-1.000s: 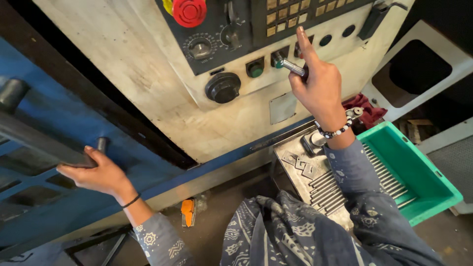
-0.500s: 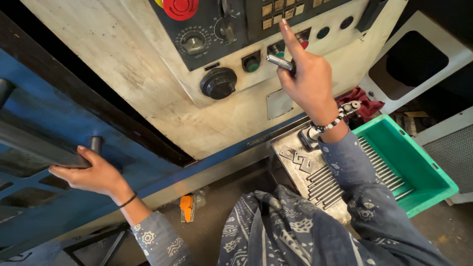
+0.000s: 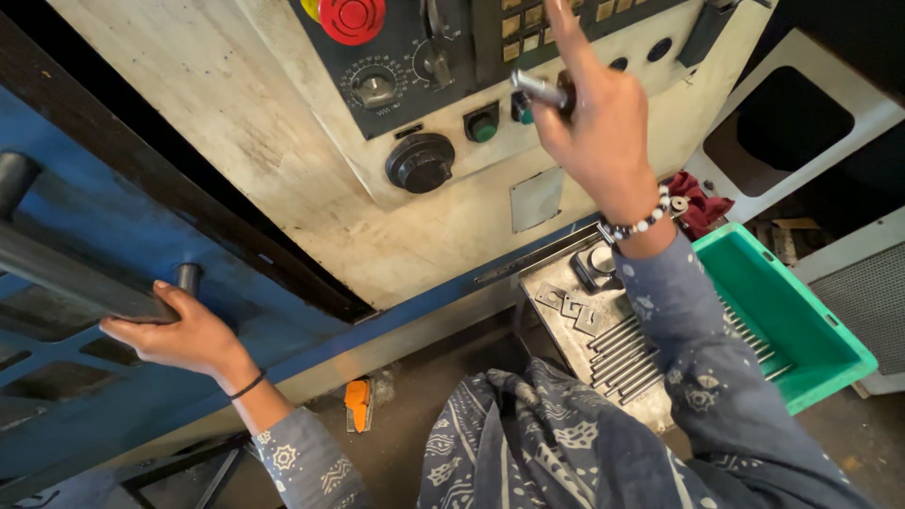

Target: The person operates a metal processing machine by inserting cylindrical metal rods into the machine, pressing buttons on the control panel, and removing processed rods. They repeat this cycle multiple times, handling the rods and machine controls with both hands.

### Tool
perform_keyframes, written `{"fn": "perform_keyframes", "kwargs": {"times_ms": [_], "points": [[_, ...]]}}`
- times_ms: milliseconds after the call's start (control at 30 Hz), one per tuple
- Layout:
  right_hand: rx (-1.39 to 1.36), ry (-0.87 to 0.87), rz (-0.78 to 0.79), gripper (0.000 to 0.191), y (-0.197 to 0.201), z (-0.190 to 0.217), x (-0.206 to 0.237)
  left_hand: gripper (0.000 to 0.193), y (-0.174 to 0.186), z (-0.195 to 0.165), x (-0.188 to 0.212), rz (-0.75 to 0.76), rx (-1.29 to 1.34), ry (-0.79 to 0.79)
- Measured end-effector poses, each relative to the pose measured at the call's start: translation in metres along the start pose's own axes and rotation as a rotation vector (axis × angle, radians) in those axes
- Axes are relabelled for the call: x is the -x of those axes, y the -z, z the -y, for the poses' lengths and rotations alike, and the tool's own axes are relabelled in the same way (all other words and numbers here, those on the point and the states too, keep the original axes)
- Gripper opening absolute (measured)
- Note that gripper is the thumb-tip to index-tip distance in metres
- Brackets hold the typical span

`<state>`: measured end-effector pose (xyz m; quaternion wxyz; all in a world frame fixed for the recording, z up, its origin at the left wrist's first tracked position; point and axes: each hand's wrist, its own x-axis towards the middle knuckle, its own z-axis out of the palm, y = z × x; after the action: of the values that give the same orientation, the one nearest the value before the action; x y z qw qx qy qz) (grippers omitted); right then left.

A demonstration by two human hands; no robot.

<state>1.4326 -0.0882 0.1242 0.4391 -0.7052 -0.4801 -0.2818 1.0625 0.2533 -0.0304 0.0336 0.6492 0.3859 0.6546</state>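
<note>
- Holding a short metal rod (image 3: 539,89), the right hand (image 3: 603,132) pinches it between thumb and curled fingers; index finger extended onto the keypad (image 3: 542,19) above.
- Rod sits just in front of the green push button (image 3: 483,124) on the control panel (image 3: 452,57).
- Left of the fingers: black knob (image 3: 420,162); above it, red emergency stop (image 3: 352,17).
- Left hand (image 3: 174,330) clenched around the dark door handle (image 3: 85,283) of the blue door (image 3: 85,217).
- Below right wrist: metal tray of rods (image 3: 622,353), green bin (image 3: 801,330) beside it.
</note>
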Motion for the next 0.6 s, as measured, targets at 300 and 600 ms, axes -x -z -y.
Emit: {"fn": "perform_keyframes", "kwargs": {"times_ms": [300, 600], "points": [[0.114, 0.124, -0.096, 0.024, -0.017, -0.019, -0.038, 0.039, 0.001, -0.007, 0.0, -0.01, -0.025, 0.012], [0.084, 0.115, -0.082, 0.024, -0.015, -0.018, -0.027, 0.042, 0.001, -0.009, -0.003, -0.012, 0.0, 0.019]]}}
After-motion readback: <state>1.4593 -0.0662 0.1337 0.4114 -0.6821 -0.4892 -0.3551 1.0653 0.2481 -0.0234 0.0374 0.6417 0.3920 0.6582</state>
